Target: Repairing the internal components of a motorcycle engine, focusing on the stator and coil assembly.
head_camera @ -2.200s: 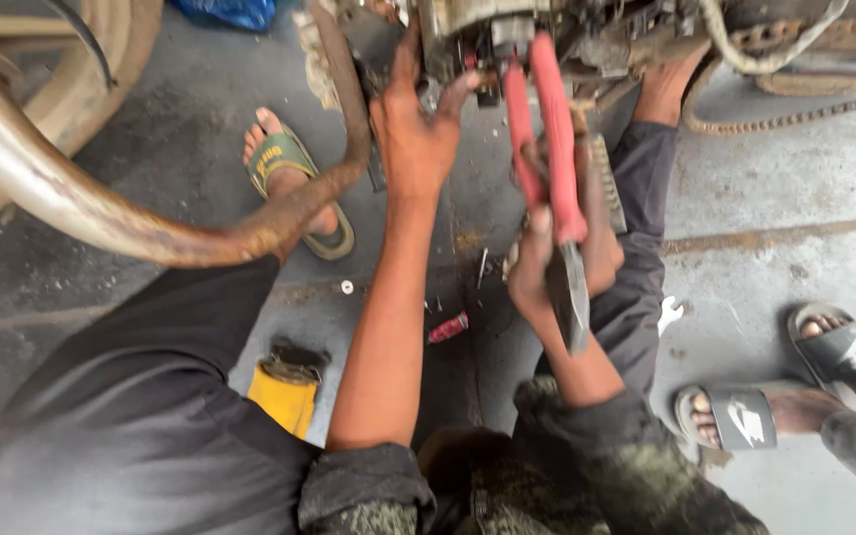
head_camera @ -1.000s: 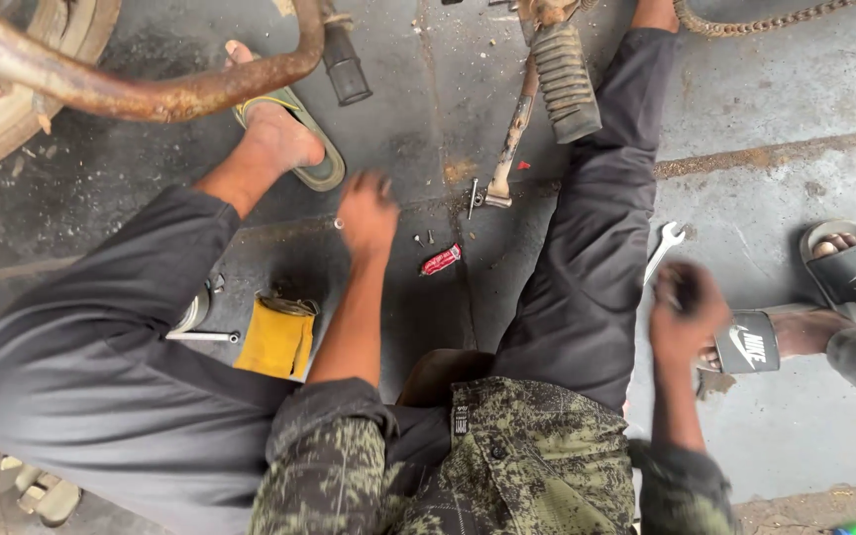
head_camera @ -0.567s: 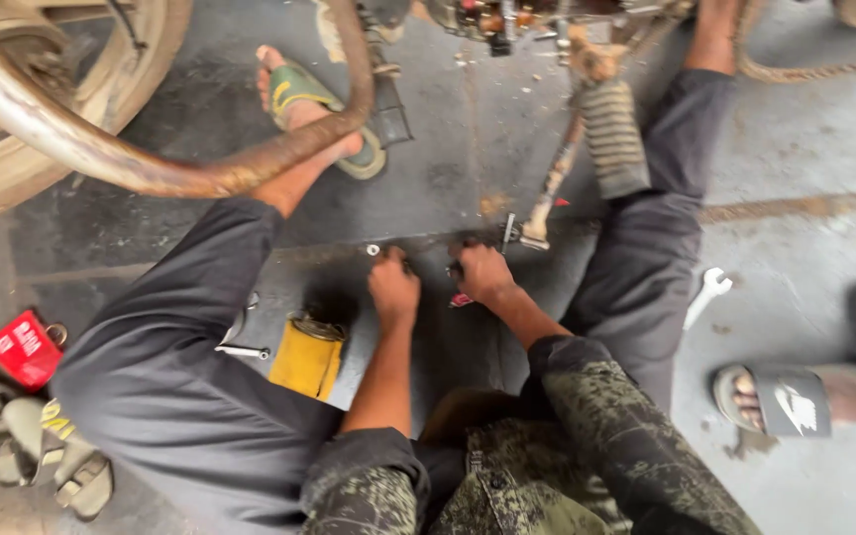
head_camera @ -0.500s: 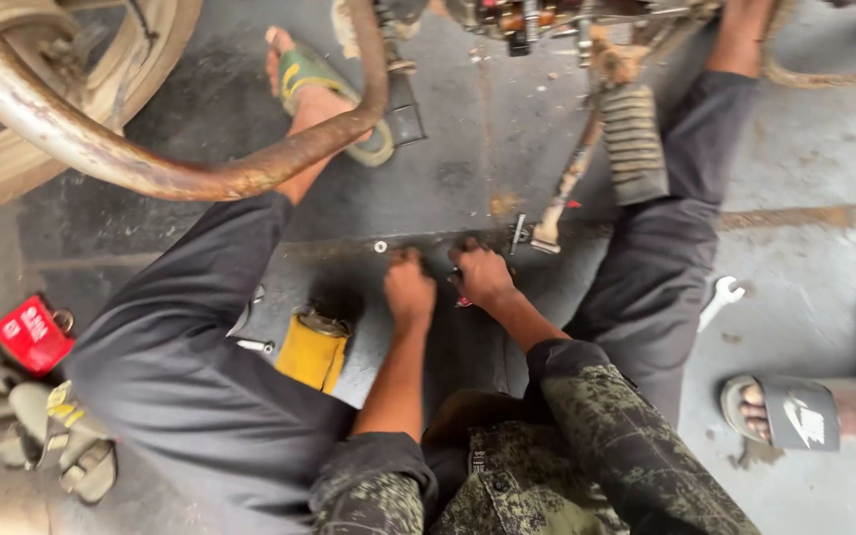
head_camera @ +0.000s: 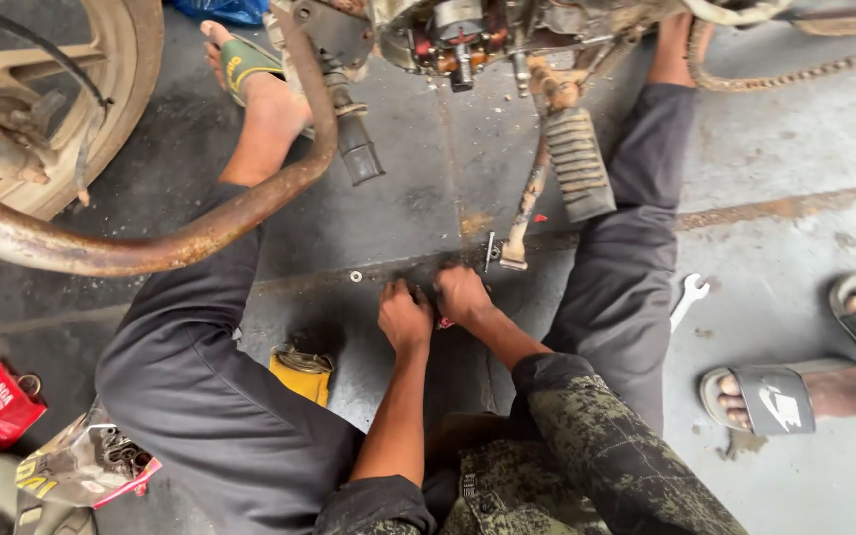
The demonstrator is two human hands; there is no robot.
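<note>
Grey concrete floor (head_camera: 795, 238), oil-stained, under both hands. Left hand (head_camera: 404, 317) knuckles up, fingers curled down onto floor; grip cannot be told. Right hand (head_camera: 462, 293) just beside it, touching, fingers bent over a small red part (head_camera: 445, 322) showing at the palm edge; whether gripped or only covered, not clear. Both hands low between the spread legs, just short of the kick lever (head_camera: 519, 233) foot.

Step in hand, by judgement: picking small parts off floor below the engine (head_camera: 458, 40). A washer (head_camera: 355, 276) lies loose left of the hands, apart from them.

Outward: footpeg (head_camera: 579, 163) tilted above the right hand; rusty exhaust pipe (head_camera: 151, 238) curving over the left knee; wheel (head_camera: 61, 109) far left. Yellow can (head_camera: 301, 372) beside the left thigh. Spanner (head_camera: 688, 297) on floor beyond the right leg, well apart. Another person's sandalled feet (head_camera: 775, 396) at far right.

Next move, by judgement: needs fingertip pinch on the small part, clear of the lever foot.
</note>
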